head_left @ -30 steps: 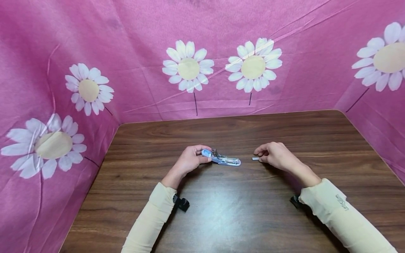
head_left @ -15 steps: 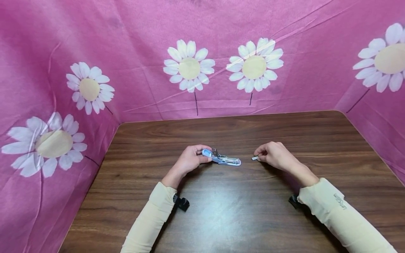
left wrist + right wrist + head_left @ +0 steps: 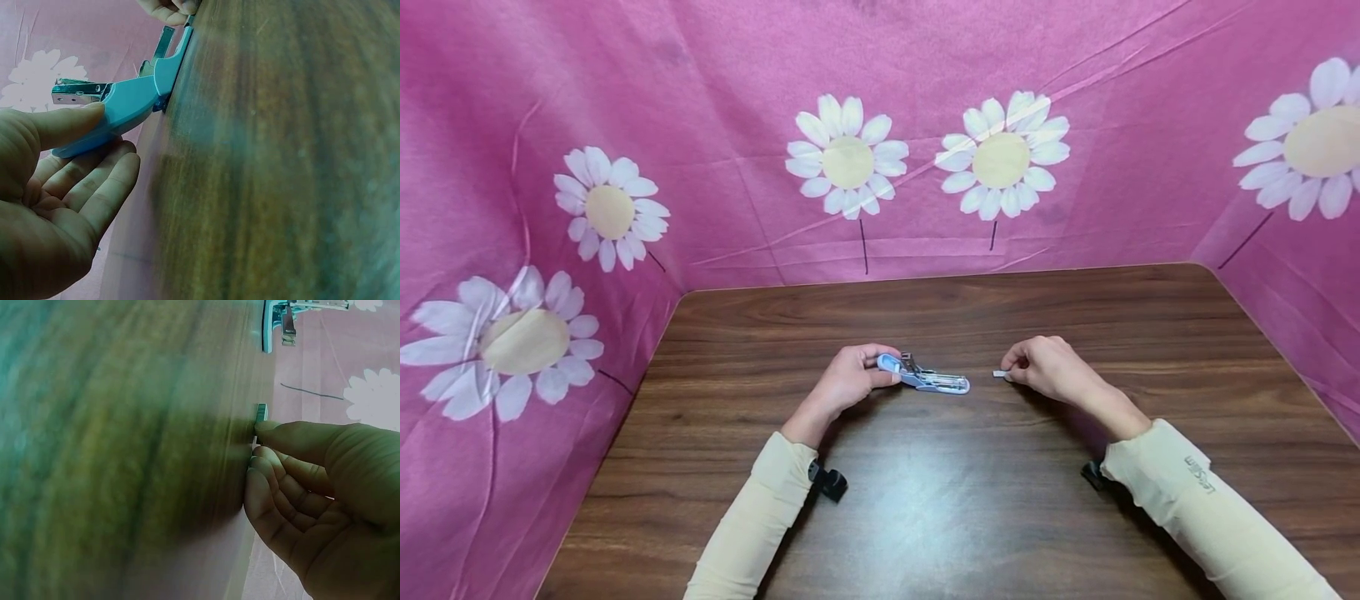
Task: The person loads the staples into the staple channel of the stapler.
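Note:
In the head view my left hand [image 3: 850, 377] holds the back end of a light blue stapler [image 3: 929, 381] at the middle of the table. The stapler stands opened, its metal parts showing. In the left wrist view the thumb lies on top of the stapler's blue body [image 3: 132, 103], and fingers are beneath it. To the right, my right hand [image 3: 1054, 367] pinches a short strip of staples [image 3: 999, 374], a small gap away from the stapler's front end. Close up in the right wrist view, the staple strip [image 3: 262, 412] sticks out past the thumb near the tabletop.
The dark wood-grain table [image 3: 925, 500] runs beneath both hands. A pink cloth [image 3: 737, 125] printed with large white daisies rises along its back and both sides. Each wrist wears a black camera mount, one at the left wrist [image 3: 829, 482].
The staple strip has turned slightly in my right fingers and shifted a little left, toward the stapler. My left hand and the stapler stay nearly still.

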A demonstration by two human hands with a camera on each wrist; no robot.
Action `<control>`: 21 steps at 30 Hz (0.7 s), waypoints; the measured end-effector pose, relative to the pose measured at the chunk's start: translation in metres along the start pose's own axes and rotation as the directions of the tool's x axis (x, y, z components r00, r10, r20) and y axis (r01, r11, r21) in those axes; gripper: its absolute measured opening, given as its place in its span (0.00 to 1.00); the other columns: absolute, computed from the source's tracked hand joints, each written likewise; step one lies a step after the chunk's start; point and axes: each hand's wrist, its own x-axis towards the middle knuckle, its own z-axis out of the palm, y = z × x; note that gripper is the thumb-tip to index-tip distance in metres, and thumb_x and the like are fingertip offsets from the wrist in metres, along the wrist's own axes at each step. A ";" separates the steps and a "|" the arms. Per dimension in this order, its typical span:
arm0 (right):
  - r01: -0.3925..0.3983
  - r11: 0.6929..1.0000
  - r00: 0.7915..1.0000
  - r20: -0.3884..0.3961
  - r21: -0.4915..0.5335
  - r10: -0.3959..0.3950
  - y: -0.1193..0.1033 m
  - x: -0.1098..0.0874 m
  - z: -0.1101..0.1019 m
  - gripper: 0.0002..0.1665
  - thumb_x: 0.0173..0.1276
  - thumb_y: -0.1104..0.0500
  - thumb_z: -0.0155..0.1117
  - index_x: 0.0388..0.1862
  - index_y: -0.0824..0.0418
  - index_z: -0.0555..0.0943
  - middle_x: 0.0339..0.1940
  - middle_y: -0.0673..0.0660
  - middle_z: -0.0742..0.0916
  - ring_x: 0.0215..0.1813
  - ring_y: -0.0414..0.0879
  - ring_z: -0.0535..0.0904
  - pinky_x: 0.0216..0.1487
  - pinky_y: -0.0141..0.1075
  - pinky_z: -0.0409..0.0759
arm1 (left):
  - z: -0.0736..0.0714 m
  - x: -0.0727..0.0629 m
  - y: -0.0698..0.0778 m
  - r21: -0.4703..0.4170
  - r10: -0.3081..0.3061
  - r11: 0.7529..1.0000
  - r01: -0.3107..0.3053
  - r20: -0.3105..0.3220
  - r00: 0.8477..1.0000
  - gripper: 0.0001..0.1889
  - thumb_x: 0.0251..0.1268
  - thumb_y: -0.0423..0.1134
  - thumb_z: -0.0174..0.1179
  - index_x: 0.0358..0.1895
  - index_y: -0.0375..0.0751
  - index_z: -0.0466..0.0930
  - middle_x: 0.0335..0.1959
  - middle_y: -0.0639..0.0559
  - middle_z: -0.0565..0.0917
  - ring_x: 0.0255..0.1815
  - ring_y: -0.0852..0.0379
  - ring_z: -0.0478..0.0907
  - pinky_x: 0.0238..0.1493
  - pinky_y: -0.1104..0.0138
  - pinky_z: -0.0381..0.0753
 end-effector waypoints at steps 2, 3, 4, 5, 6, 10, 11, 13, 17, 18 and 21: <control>0.007 1.000 1.000 -0.004 0.001 -0.007 0.001 0.000 0.001 0.02 0.59 0.61 0.73 0.32 0.54 0.89 0.26 0.44 0.88 0.30 0.39 0.77 0.38 0.43 0.78 | 0.000 0.000 0.000 0.002 -0.004 1.000 0.004 0.001 1.000 0.16 0.62 0.31 0.70 0.53 0.40 0.85 0.43 0.47 0.91 0.36 0.65 0.81 0.39 0.73 0.78; 0.011 1.000 1.000 -0.007 0.001 -0.011 0.001 0.000 0.001 0.03 0.59 0.61 0.73 0.32 0.54 0.88 0.25 0.43 0.88 0.30 0.39 0.77 0.37 0.43 0.77 | 0.000 0.000 -0.001 0.002 -0.005 1.000 0.005 0.000 1.000 0.16 0.62 0.31 0.70 0.53 0.40 0.86 0.43 0.48 0.91 0.36 0.65 0.81 0.39 0.72 0.77; 0.015 1.000 1.000 -0.010 0.001 -0.015 0.001 0.000 0.002 0.03 0.59 0.62 0.73 0.31 0.54 0.88 0.25 0.43 0.87 0.30 0.38 0.76 0.37 0.42 0.77 | 0.000 0.000 -0.001 0.003 -0.005 1.000 0.005 0.000 1.000 0.16 0.62 0.31 0.70 0.53 0.40 0.86 0.42 0.48 0.91 0.36 0.65 0.81 0.39 0.72 0.77; 0.020 1.000 1.000 -0.012 0.002 -0.020 0.002 0.000 0.002 0.03 0.58 0.62 0.72 0.31 0.54 0.88 0.24 0.43 0.87 0.29 0.38 0.76 0.37 0.41 0.77 | 0.001 0.000 -0.002 0.003 -0.007 1.000 0.007 -0.001 1.000 0.15 0.62 0.31 0.70 0.53 0.40 0.86 0.42 0.48 0.91 0.36 0.65 0.81 0.39 0.72 0.77; 0.022 1.000 1.000 -0.012 0.006 -0.022 0.002 0.000 0.002 0.04 0.59 0.63 0.72 0.31 0.53 0.88 0.24 0.42 0.86 0.29 0.38 0.76 0.37 0.41 0.77 | 0.001 0.000 -0.002 0.005 -0.007 1.000 0.007 -0.001 1.000 0.15 0.62 0.32 0.70 0.53 0.40 0.86 0.42 0.48 0.91 0.36 0.65 0.80 0.39 0.72 0.76; 0.019 0.999 1.000 -0.018 0.032 -0.019 0.004 -0.001 0.002 0.03 0.60 0.62 0.71 0.31 0.53 0.88 0.25 0.42 0.86 0.30 0.37 0.76 0.37 0.38 0.76 | 0.002 -0.001 -0.002 0.007 -0.012 1.000 0.012 -0.001 1.000 0.15 0.62 0.32 0.70 0.53 0.41 0.86 0.42 0.49 0.91 0.36 0.64 0.80 0.40 0.71 0.76; 0.013 0.999 1.000 -0.021 0.041 -0.013 0.005 -0.002 0.001 0.02 0.60 0.61 0.71 0.31 0.54 0.88 0.25 0.42 0.87 0.29 0.36 0.76 0.37 0.37 0.76 | 0.002 -0.001 -0.002 0.010 -0.014 1.000 0.014 -0.002 1.000 0.15 0.62 0.32 0.70 0.53 0.41 0.86 0.42 0.49 0.91 0.36 0.65 0.80 0.40 0.71 0.76; 0.001 0.998 1.000 -0.029 0.060 0.000 0.005 -0.002 -0.001 0.01 0.61 0.60 0.71 0.31 0.54 0.88 0.25 0.42 0.87 0.29 0.36 0.76 0.36 0.36 0.76 | 0.002 -0.001 -0.001 0.011 -0.017 1.000 0.017 -0.003 1.000 0.15 0.62 0.33 0.70 0.53 0.41 0.86 0.42 0.49 0.91 0.36 0.65 0.81 0.41 0.71 0.77; -0.022 0.996 0.999 -0.034 0.087 0.025 0.007 -0.002 -0.006 0.02 0.63 0.57 0.72 0.33 0.55 0.88 0.25 0.42 0.87 0.29 0.35 0.77 0.36 0.34 0.75 | 0.001 0.000 -0.001 0.023 -0.018 1.000 0.018 -0.012 1.000 0.15 0.62 0.34 0.70 0.52 0.43 0.86 0.41 0.51 0.91 0.36 0.64 0.80 0.42 0.71 0.76; -0.025 0.996 0.999 -0.032 0.091 0.028 0.007 -0.002 -0.007 0.03 0.63 0.57 0.72 0.33 0.55 0.88 0.24 0.42 0.87 0.29 0.35 0.77 0.35 0.34 0.75 | 0.001 0.000 -0.001 0.023 -0.018 1.000 0.018 -0.014 1.000 0.15 0.62 0.34 0.71 0.52 0.43 0.86 0.41 0.51 0.91 0.36 0.64 0.80 0.42 0.71 0.76; -0.029 0.995 0.999 -0.031 0.099 0.033 0.007 -0.002 -0.008 0.03 0.63 0.57 0.72 0.33 0.55 0.88 0.23 0.41 0.87 0.28 0.35 0.77 0.35 0.33 0.75 | 0.000 0.000 -0.001 0.025 -0.013 1.000 0.014 -0.016 1.000 0.15 0.62 0.34 0.71 0.52 0.43 0.86 0.40 0.51 0.91 0.36 0.64 0.79 0.41 0.71 0.75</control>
